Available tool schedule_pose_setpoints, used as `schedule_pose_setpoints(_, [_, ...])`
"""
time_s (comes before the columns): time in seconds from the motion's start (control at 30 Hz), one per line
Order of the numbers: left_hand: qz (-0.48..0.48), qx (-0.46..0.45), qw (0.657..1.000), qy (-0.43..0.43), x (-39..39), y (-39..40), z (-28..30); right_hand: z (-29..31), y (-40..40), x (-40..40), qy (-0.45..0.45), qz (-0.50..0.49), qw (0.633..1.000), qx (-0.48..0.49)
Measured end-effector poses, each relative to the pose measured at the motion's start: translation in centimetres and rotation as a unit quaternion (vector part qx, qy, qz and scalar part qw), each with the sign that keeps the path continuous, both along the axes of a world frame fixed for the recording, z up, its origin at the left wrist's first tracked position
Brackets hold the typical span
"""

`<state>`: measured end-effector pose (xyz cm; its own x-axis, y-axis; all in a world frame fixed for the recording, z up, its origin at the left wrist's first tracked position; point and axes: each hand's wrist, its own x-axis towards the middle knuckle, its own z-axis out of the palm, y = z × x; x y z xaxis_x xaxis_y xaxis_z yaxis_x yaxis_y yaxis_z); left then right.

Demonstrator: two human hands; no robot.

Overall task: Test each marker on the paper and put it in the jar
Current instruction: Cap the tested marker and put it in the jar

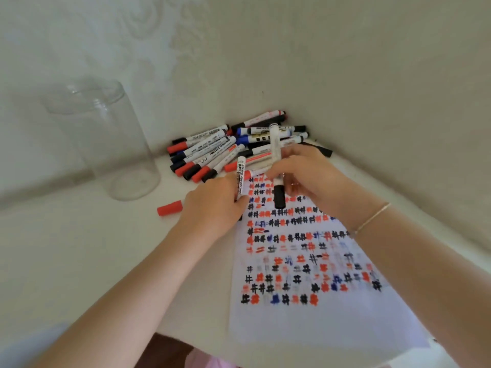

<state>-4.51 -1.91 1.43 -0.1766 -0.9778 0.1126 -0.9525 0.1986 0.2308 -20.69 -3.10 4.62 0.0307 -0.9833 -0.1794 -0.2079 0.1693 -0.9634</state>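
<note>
Here, at the upper left of the frame, a clear glass jar stands upright on the white surface, with nothing visible inside it. To its right, near the frame's centre-left, a loose red cap lies on its side, apart from the jar and just left of the left hand. That hand has its fingers curled round a whiteboard marker, held nearly upright with its printed white barrel sticking up above the knuckles; its lower end is hidden by the hand. Behind the hands, in the corner at upper centre, a pile of markers with red, black and blue caps lies heaped against the wall. Right of centre, the right hand grips a second marker by its white barrel, the black cap end pointing down just over the top rows of the paper. A thin bracelet circles the right wrist. The sheet runs from the hands toward the lower right, covered in rows of red, black and blue hash marks.
</note>
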Motion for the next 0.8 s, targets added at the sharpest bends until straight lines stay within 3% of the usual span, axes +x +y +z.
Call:
schedule_pose_setpoints(0.07, [-0.012, -0.056, 0.998, -0.029, 0.1, 1.0, 0.1, -0.3, 1.1, -0.6, -0.035, 0.000, 0.999, 0.019])
schedule_pose_setpoints(0.13, [-0.073, -0.067, 0.994, 0.056, -0.4, 2.4, 0.2, -0.7, 1.9, -1.0, -0.082, -0.015, 0.996, 0.026])
schedule_pose_setpoints(0.2, [-0.142, 0.070, 0.957, 0.244, -1.4, 3.7, 0.8, -1.1, 2.7, -1.0, -0.116, -0.026, 0.993, 0.023])
schedule_pose_setpoints(0.27, [-0.174, 0.211, 0.889, 0.366, -2.3, 4.3, 1.1, -1.4, 3.3, -0.8, -0.128, -0.032, 0.991, -0.001])
schedule_pose_setpoints(0.3, [-0.186, 0.224, 0.879, 0.379, -2.6, 4.3, 1.3, -1.5, 3.5, -0.7, -0.128, -0.036, 0.991, -0.017])
schedule_pose_setpoints(0.43, [-0.205, 0.192, 0.898, 0.339, -3.0, 4.5, 1.2, -1.3, 4.1, -0.7, -0.147, -0.042, 0.988, -0.027])
schedule_pose_setpoints(0.63, [-0.226, 0.239, 0.825, 0.460, -2.7, 4.9, 1.2, 0.5, 4.0, -0.6, -0.138, -0.059, 0.987, -0.050])
schedule_pose_setpoints(0.7, [-0.212, 0.232, 0.853, 0.417, -1.9, 4.6, 1.0, 1.1, 3.8, -1.1, -0.157, -0.093, 0.980, -0.079])
schedule_pose_setpoints(0.8, [-0.205, 0.171, 0.946, 0.186, -0.9, 4.7, 0.7, 1.3, 3.8, -2.4, -0.189, -0.133, 0.968, -0.098])
